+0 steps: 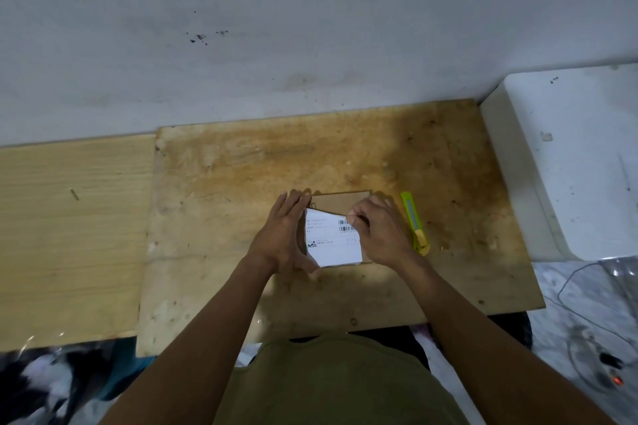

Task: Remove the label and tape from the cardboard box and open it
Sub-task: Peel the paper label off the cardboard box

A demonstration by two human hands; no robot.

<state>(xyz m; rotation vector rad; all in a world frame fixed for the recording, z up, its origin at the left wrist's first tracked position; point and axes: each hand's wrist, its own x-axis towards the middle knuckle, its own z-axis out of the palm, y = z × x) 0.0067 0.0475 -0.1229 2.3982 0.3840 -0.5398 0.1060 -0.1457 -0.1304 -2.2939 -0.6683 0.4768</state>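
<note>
The right hand (378, 235) has its grip pinched together on the far right corner of the white shipping label (333, 240), where the label's far edge is lifted and peeled back from the brown top of the cardboard box (341, 199). The left hand (284, 235) lies flat along the box's left side, fingers straight and spread toward the far edge, thumb curled round the near left corner, bracing the box rather than closing on it. The label, printed with barcodes, covers most of the box's top; only a far strip of bare cardboard shows. The box sits on the stained plywood worktop (241, 183), about midway between its left and right edges. Just right of the right hand lies a yellow-green utility knife (415, 222), apart from the box.
</note>
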